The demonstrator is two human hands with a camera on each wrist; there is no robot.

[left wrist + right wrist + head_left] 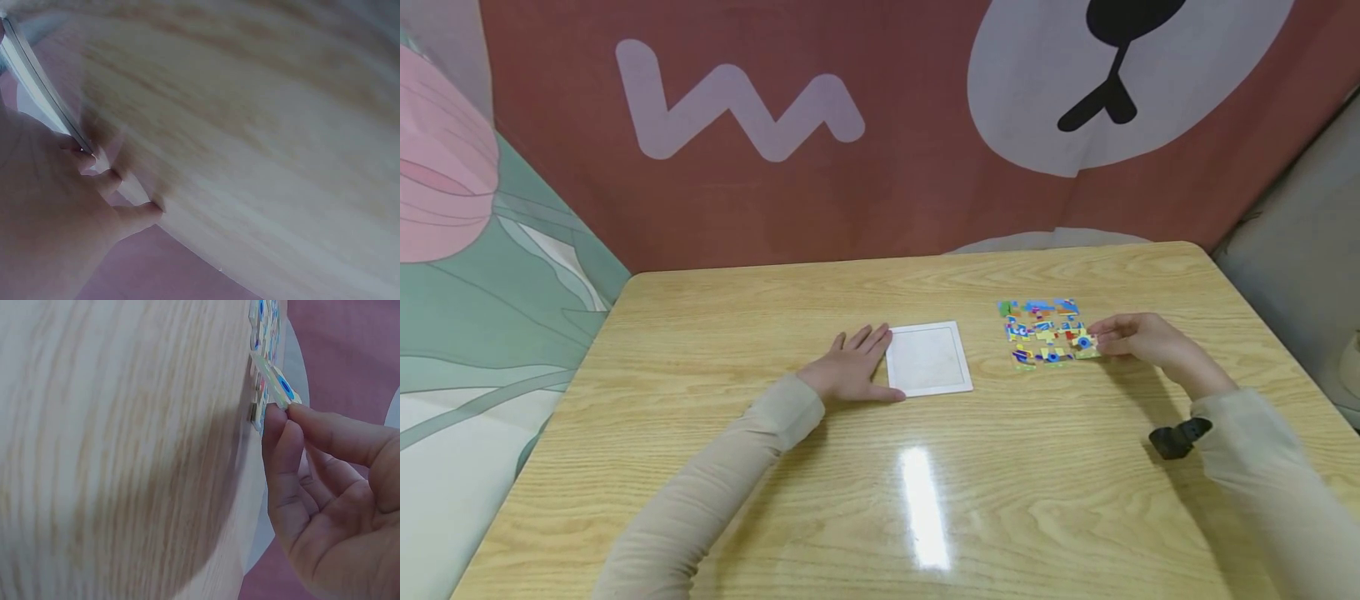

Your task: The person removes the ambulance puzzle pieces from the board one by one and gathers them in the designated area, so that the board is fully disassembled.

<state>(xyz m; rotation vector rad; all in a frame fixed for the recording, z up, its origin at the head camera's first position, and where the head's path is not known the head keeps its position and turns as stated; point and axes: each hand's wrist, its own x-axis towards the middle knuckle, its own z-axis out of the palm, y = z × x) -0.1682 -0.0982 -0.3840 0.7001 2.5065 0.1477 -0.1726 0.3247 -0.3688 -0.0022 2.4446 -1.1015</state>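
Observation:
My right hand (1138,340) pinches a jigsaw piece (282,386) with a blue ring on it between thumb and fingertips, tilted up off the table in the right wrist view. Several other bright puzzle pieces (1037,310) lie spread in loose rows just left of that hand. Left of them sits a white square puzzle frame (928,358) with a thin line inside its border. Fingers spread, my left hand (853,371) rests at the frame's left edge, its thumb at the lower left corner. In the left wrist view the frame (44,84) shows edge-on beside the fingertips.
The wooden table (760,317) ends at a red patterned cloth (850,200) behind it. A small black device (1176,440) is at the right wrist. Light reflects off the table (925,508) in front of the frame.

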